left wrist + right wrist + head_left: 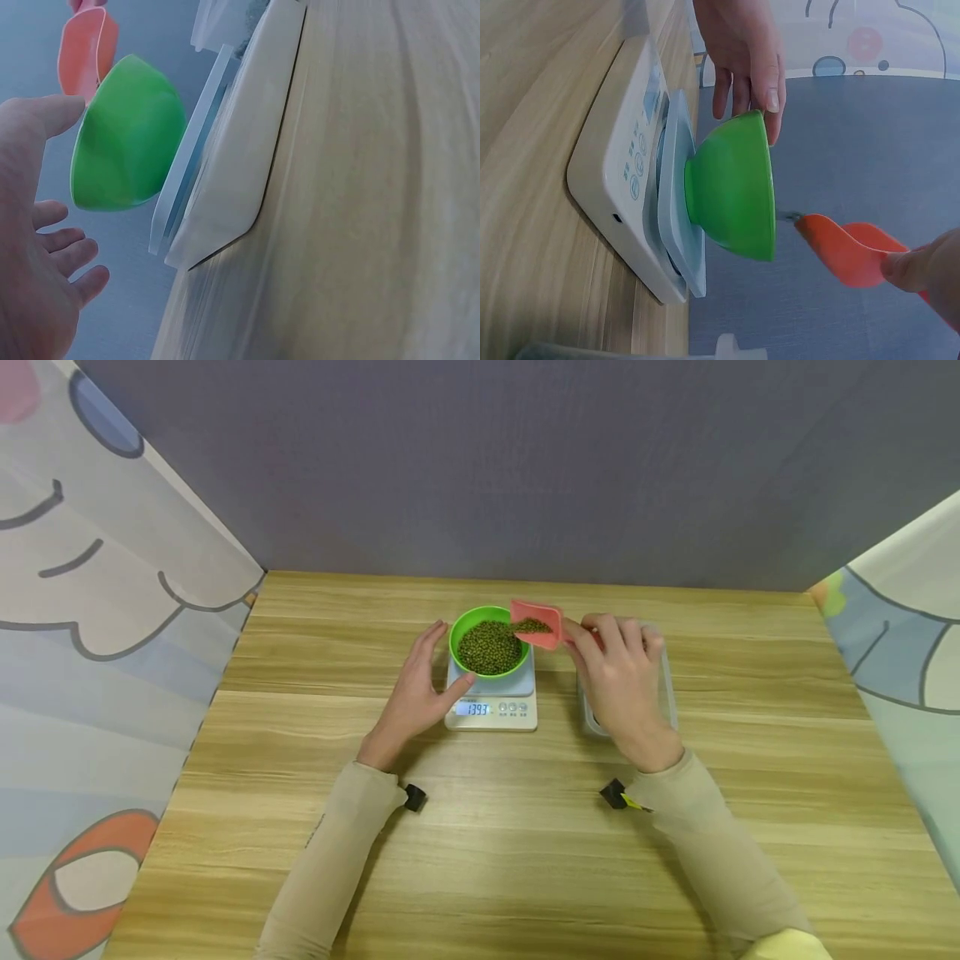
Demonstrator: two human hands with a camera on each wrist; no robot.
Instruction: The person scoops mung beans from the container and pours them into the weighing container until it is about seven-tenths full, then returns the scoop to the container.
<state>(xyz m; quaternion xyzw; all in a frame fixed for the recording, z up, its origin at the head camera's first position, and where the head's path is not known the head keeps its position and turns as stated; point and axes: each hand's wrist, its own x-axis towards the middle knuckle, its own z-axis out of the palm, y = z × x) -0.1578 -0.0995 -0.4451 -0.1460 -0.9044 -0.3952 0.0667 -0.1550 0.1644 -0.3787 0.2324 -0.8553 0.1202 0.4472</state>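
A green bowl (455,653) of mung beans (489,648) stands on a white kitchen scale (491,721) whose display reads about 139.3. My left hand (417,687) is spread beside the bowl, thumb near its rim and the other fingers extended at its left. In my right hand (621,683) I grip the handle of a small pink-red scoop (537,613). The scoop (847,255) tilts toward the bowl at its right rim, with some beans in it. In the right wrist view a few beans show at its lip, above the bowl (735,187).
Under and beside my right hand stands a clear plastic container (667,693), partly covered by the hand. The wooden table (480,860) ends at a dark grey panel (525,477) behind. Printed cloth walls rise on both sides.
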